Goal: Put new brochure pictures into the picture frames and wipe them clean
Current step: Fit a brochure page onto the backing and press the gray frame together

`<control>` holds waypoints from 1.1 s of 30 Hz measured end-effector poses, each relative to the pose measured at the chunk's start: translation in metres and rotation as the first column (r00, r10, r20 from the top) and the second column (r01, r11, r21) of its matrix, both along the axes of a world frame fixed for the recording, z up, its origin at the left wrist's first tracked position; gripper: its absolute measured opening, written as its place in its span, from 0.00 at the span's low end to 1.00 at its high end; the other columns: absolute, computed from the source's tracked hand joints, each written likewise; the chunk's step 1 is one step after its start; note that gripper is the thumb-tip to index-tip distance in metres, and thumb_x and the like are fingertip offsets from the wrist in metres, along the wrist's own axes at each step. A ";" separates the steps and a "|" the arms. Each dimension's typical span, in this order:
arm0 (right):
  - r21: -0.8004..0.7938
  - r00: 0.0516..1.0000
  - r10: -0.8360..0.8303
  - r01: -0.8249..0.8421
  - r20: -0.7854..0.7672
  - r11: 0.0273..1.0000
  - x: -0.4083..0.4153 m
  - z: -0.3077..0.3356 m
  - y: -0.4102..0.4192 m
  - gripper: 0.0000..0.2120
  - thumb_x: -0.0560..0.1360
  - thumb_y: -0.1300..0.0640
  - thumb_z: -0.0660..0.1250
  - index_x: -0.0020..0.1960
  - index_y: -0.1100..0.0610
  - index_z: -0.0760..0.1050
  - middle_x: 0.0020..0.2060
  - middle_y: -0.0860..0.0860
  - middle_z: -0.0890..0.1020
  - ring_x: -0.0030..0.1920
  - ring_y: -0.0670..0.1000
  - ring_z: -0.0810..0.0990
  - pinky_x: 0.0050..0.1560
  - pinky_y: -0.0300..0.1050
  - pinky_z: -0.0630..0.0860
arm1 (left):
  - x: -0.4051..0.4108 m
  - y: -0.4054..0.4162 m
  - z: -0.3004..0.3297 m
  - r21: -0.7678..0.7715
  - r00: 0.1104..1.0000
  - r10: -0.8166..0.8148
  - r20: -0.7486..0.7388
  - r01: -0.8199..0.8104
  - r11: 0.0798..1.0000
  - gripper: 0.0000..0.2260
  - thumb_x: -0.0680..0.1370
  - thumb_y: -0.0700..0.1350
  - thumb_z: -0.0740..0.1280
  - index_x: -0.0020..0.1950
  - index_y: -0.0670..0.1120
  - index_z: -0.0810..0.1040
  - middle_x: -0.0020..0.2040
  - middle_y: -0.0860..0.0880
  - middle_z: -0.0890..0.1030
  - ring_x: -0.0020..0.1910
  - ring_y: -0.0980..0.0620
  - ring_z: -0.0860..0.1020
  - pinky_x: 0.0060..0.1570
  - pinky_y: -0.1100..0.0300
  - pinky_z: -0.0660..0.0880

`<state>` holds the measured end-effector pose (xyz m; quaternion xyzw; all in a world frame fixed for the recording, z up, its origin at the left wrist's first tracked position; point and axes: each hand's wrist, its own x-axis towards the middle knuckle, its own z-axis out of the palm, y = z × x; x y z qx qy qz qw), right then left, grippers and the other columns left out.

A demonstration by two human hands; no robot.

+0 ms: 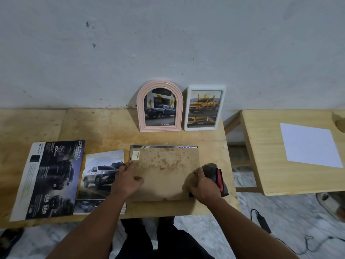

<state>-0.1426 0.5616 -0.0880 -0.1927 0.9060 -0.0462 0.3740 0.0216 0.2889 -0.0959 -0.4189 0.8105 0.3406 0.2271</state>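
Note:
A stained brown backing board [164,171] lies flat on the wooden table [104,128], on top of a brochure sheet whose edge shows at its far side. My left hand [128,179] rests on the board's left edge. My right hand [202,186] grips a dark cloth with red trim [217,176] at the board's right edge. A pink arched frame [159,106] and a white rectangular frame [204,108] lean on the wall, each holding a truck picture with orange smears on the glass.
Two brochure pages lie left of the board: a dark one [50,178] and one with a silver truck [99,176]. A second wooden table [265,165] at right carries a white sheet [309,144]. A cable and adapter [263,223] lie on the floor.

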 end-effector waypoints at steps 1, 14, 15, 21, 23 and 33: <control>-0.002 1.000 -0.007 0.007 0.004 1.000 0.000 -0.001 0.000 0.42 0.79 0.41 0.62 0.83 0.55 0.44 0.55 0.53 0.83 0.50 0.54 0.83 0.46 0.51 0.82 | 0.000 0.000 0.000 -0.005 1.000 -0.018 0.006 0.018 1.000 0.37 0.76 0.54 0.69 0.83 0.55 0.58 0.77 0.44 0.62 0.75 0.37 0.66 0.68 0.40 0.74; 0.022 0.990 0.120 -0.119 -0.068 0.993 -0.002 0.013 -0.032 0.55 0.64 0.27 0.70 0.79 0.45 0.46 0.79 0.59 0.51 0.75 0.67 0.59 0.70 0.66 0.66 | 0.003 -0.003 0.008 -0.015 0.980 -0.190 0.067 0.191 0.981 0.57 0.69 0.63 0.77 0.85 0.55 0.41 0.80 0.42 0.56 0.78 0.35 0.62 0.69 0.39 0.73; 0.032 0.989 0.138 -0.136 -0.062 0.990 -0.002 0.014 -0.032 0.57 0.63 0.27 0.71 0.80 0.45 0.45 0.79 0.60 0.50 0.76 0.67 0.58 0.70 0.67 0.66 | 0.004 0.000 0.012 -0.006 0.963 -0.248 0.101 0.250 0.968 0.63 0.65 0.66 0.79 0.83 0.57 0.35 0.81 0.43 0.52 0.80 0.35 0.57 0.70 0.39 0.72; 0.083 0.937 0.341 -0.335 -0.081 0.939 -0.009 0.010 -0.016 0.56 0.72 0.44 0.75 0.81 0.45 0.34 0.80 0.64 0.42 0.77 0.69 0.56 0.70 0.66 0.68 | 0.007 0.013 0.017 -0.095 0.890 -0.412 0.193 0.435 0.895 0.65 0.66 0.66 0.79 0.82 0.58 0.30 0.83 0.38 0.44 0.81 0.32 0.52 0.74 0.37 0.66; 0.092 0.929 0.359 -0.351 -0.090 0.932 -0.010 0.004 -0.014 0.59 0.72 0.44 0.76 0.79 0.43 0.31 0.80 0.63 0.40 0.77 0.69 0.56 0.68 0.65 0.70 | 0.006 0.012 0.017 -0.116 0.886 -0.422 0.190 0.447 0.887 0.64 0.67 0.66 0.79 0.82 0.58 0.30 0.82 0.37 0.46 0.80 0.33 0.54 0.73 0.38 0.67; 0.121 0.926 0.371 -0.361 -0.072 0.925 -0.011 0.005 -0.016 0.66 0.64 0.32 0.77 0.80 0.43 0.30 0.80 0.61 0.35 0.77 0.68 0.54 0.66 0.64 0.74 | 0.011 0.008 0.020 -0.175 0.878 -0.433 0.207 0.468 0.866 0.59 0.66 0.69 0.76 0.85 0.46 0.47 0.81 0.42 0.55 0.78 0.40 0.62 0.70 0.44 0.71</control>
